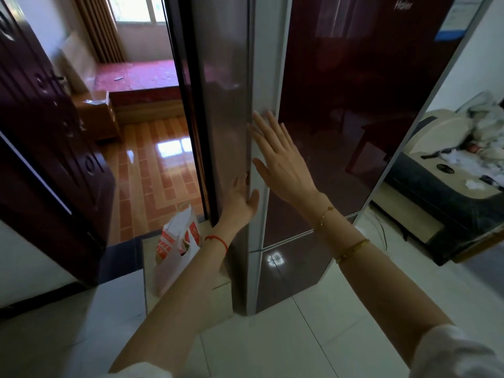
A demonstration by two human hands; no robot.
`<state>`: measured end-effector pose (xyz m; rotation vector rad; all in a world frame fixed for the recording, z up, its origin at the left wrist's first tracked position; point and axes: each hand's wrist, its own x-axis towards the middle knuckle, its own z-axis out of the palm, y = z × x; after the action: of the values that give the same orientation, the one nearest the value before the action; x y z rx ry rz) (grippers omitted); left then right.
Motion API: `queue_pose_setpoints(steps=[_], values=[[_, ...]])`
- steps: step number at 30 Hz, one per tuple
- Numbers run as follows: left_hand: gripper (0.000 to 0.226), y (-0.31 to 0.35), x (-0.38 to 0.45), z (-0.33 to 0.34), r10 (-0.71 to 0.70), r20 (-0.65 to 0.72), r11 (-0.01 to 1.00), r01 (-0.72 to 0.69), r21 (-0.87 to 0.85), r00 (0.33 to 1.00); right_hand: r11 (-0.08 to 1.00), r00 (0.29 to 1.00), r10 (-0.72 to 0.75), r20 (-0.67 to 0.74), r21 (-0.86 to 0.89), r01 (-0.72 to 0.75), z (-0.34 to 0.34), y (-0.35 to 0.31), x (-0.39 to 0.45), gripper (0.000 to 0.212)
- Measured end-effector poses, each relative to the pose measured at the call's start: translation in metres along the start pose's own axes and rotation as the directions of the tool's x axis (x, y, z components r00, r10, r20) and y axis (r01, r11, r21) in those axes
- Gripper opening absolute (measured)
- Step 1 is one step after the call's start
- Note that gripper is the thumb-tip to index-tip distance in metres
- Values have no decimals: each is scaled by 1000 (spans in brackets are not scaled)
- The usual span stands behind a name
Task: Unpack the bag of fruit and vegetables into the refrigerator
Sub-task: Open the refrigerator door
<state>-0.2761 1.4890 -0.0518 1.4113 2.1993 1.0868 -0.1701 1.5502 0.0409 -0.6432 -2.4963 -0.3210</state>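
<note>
A tall dark red refrigerator with a silver edge strip stands straight ahead, its doors closed. My right hand lies flat with straight fingers on the silver edge of the upper door. My left hand reaches to the fridge's left side, its fingers hooked behind the door edge and partly hidden. A white plastic bag with red print stands on the floor left of the fridge, behind my left forearm. Its contents barely show.
An open dark wooden door stands at the left, with a room of orange tiles beyond it. A bed with crumpled bedding sits at the right. White floor tiles spread in front of the fridge.
</note>
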Motion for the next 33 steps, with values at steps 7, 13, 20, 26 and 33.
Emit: queue_pose_setpoints(steps=[7,13,20,26,33], values=[[47,-3,-3,-7,65,-19,998,-66,-20,998,999,1000,17,-13,51,-17,4,-1,-5,66],[28,-5,-30,1,176,-35,979,-178,-100,984,999,981,46,-186,36,-40,4,-3,-41,62],[21,13,-51,2,500,-31,866,-501,-12,865,990,929,104,-356,-55,-131,-6,6,-99,75],[27,50,-82,6,702,-28,712,-701,31,712,979,865,139,-482,-64,-193,-24,19,-153,75],[47,95,-89,19,690,-237,700,-714,-18,683,941,833,181,-523,-152,-301,-58,31,-212,80]])
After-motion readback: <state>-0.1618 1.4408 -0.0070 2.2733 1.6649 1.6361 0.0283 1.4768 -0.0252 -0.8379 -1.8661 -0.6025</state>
